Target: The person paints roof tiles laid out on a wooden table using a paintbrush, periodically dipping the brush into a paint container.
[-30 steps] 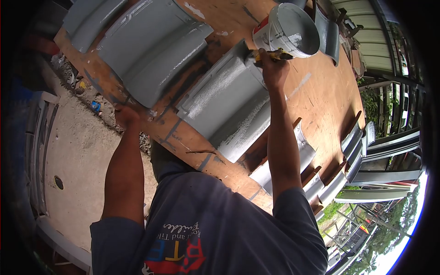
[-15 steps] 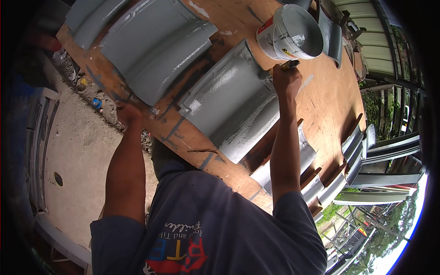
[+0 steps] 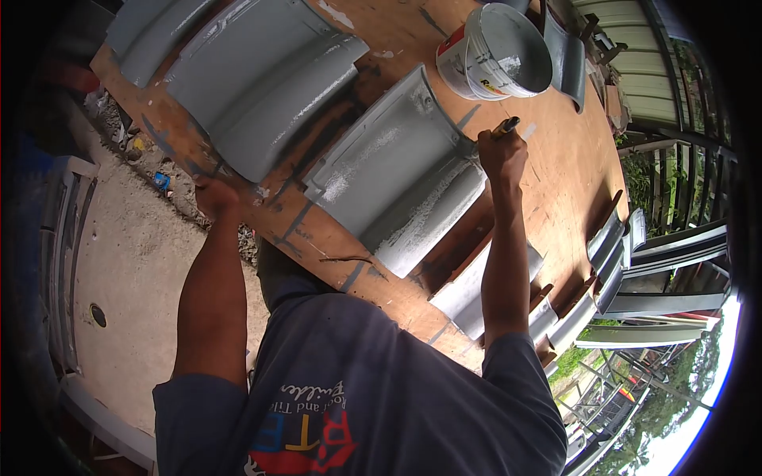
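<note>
My right hand (image 3: 503,161) is closed round the dark handle of a paintbrush (image 3: 506,127), at the far right end of a curved roof tile (image 3: 389,163). The brush's bristles are mostly hidden by my hand. This tile is coated grey, with paler, patchy areas along its near ridge. My left hand (image 3: 217,198) is at the near edge of the wooden table (image 3: 341,242), its fingers curled against it and partly hidden. Just beyond my right hand stands a white paint bucket (image 3: 468,67), grey-smeared inside and tilted in view.
Another grey tile (image 3: 254,87) lies to the left, with one more tile (image 3: 151,40) past it. Several tiles (image 3: 468,289) lie along the right side. A thin stick (image 3: 347,259) rests near the front edge. Rubble and a blue scrap (image 3: 163,182) lie on the ground at left.
My right hand has shifted slightly down and away from the bucket, and more of the brush handle shows. The whole view has moved a little. My left hand stays at the table edge.
</note>
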`<state>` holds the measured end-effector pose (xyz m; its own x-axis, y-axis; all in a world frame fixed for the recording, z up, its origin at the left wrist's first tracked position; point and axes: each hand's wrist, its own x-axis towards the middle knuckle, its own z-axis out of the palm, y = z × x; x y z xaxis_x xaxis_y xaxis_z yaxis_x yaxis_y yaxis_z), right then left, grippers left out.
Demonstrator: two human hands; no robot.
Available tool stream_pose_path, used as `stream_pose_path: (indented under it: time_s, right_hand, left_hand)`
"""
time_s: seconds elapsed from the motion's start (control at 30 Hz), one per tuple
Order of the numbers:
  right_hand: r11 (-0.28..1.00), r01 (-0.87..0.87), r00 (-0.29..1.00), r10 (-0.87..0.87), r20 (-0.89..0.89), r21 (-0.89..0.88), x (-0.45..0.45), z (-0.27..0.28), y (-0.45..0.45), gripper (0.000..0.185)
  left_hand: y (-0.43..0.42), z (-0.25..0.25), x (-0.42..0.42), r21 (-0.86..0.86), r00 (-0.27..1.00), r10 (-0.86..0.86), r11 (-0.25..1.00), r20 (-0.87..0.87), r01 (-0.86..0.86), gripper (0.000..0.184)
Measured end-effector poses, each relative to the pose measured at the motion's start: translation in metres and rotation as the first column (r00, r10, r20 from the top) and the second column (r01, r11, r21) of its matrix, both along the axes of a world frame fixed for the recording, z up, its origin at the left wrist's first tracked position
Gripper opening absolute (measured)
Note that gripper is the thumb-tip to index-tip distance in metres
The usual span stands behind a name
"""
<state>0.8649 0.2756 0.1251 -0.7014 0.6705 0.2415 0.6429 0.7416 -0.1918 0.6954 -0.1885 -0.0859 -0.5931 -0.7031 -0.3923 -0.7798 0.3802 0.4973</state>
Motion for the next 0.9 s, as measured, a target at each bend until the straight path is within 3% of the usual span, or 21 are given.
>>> stream_pose_path:
  time_s: [0.13,0.2,0.27,0.3,0.5,0.67,0.73,0.8,0.87,0.9]
  right_hand:
    - [0.978,-0.039,0.999,0.032,0.039,0.206,0.012,0.028,-0.004,0.011]
    - [0.975,-0.013,1.000,0.008,0.023,0.222,0.013,0.036,-0.005,0.009]
    - [0.997,0.049,0.993,-0.043,-0.114,0.054,0.017,0.041,-0.007,0.013]
    - [0.997,-0.039,0.969,0.021,-0.247,-0.069,0.013,0.042,-0.014,0.020]
    - [0.987,-0.163,0.980,0.161,-0.117,-0.008,-0.004,0.005,-0.013,0.022]
    - [0.991,-0.105,0.974,0.087,-0.207,-0.078,0.001,0.006,-0.018,0.020]
    - [0.977,-0.206,0.965,0.194,-0.176,-0.049,0.002,-0.003,-0.021,0.022]
    - [0.974,-0.196,0.972,0.177,-0.152,-0.118,0.003,0.004,-0.022,0.021]
    - [0.938,-0.067,0.969,-0.020,-0.245,-0.340,0.003,0.015,-0.027,0.020]
    - [0.976,-0.131,0.964,0.085,-0.251,-0.174,0.004,0.012,-0.023,0.022]
  left_hand:
    - [0.001,0.003,0.003,0.027,0.998,-0.021,0.999,-0.055,0.022,0.070]
    - [0.003,0.006,0.002,0.020,0.999,-0.001,1.000,-0.047,0.002,0.072]
    - [0.001,0.001,-0.001,0.010,0.999,0.001,1.000,-0.036,-0.001,0.072]
    - [-0.001,-0.003,-0.001,0.001,1.000,-0.006,1.000,-0.026,0.006,0.073]
    - [0.001,0.007,0.000,0.026,1.000,-0.011,1.000,-0.003,0.011,0.072]
    - [-0.001,-0.001,0.002,0.019,0.998,-0.011,1.000,-0.055,0.012,0.072]
    - [0.002,0.003,0.002,0.019,0.998,-0.023,1.000,-0.050,0.024,0.072]
    - [0.002,0.007,0.003,0.048,0.997,-0.025,0.998,-0.067,0.028,0.071]
    - [0.001,0.006,0.003,0.044,0.997,-0.029,0.998,-0.076,0.032,0.071]
    - [0.001,0.004,0.002,0.042,0.996,-0.028,0.999,-0.086,0.032,0.071]
